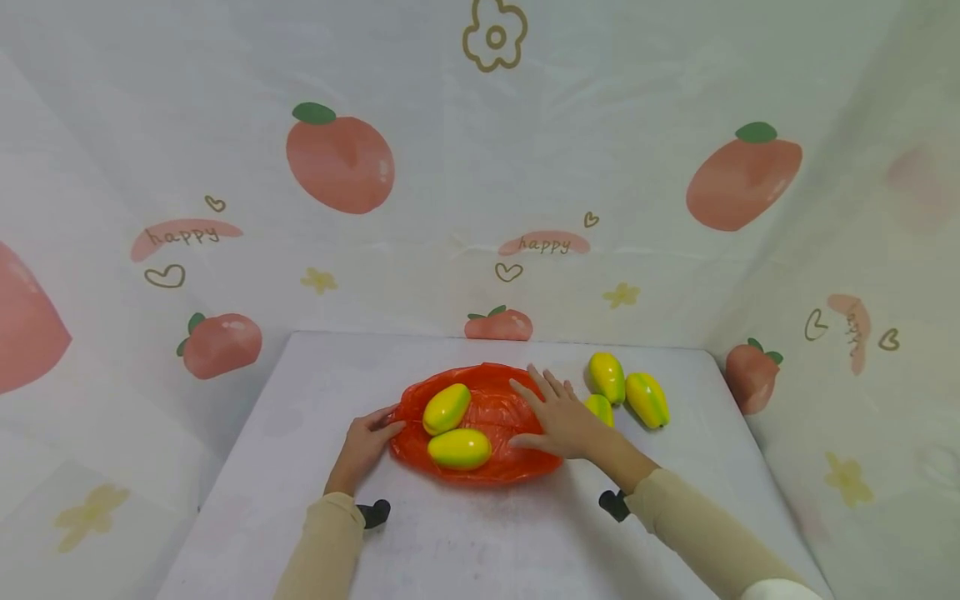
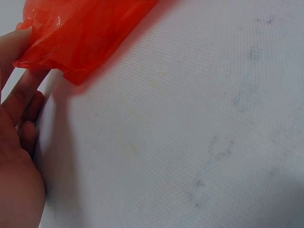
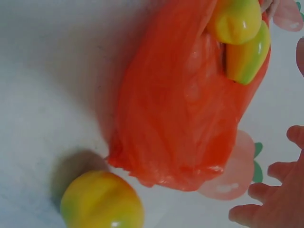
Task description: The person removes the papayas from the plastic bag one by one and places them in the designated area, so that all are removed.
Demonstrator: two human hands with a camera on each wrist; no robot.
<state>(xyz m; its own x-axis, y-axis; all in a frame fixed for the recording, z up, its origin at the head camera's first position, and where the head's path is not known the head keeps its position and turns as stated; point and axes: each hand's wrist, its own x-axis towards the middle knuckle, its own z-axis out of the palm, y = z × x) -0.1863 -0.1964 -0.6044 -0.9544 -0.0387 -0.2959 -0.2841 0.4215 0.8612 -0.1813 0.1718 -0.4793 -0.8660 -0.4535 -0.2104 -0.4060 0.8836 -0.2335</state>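
Note:
A red plastic bag (image 1: 498, 410) lies spread on the table with its mouth gaping. Two yellow-and-green papaya-like fruits rest in its left half: an upper fruit (image 1: 447, 409) and a lower fruit (image 1: 460, 450). My left hand (image 1: 365, 442) pinches the bag's left edge, thumb above and fingers beneath, as the left wrist view shows. Over the bag's right side, my right hand (image 1: 566, 419) is spread with straight fingers and holds nothing. The right wrist view shows those fingers (image 3: 280, 190) apart from the red plastic.
Right of the bag lie more such fruits: a far fruit (image 1: 606, 377), a right fruit (image 1: 647, 400) and a near fruit (image 1: 599, 408), partly hidden by my right hand. The white table (image 1: 465, 542) meets a printed cloth backdrop (image 1: 420, 275) at the back and sides.

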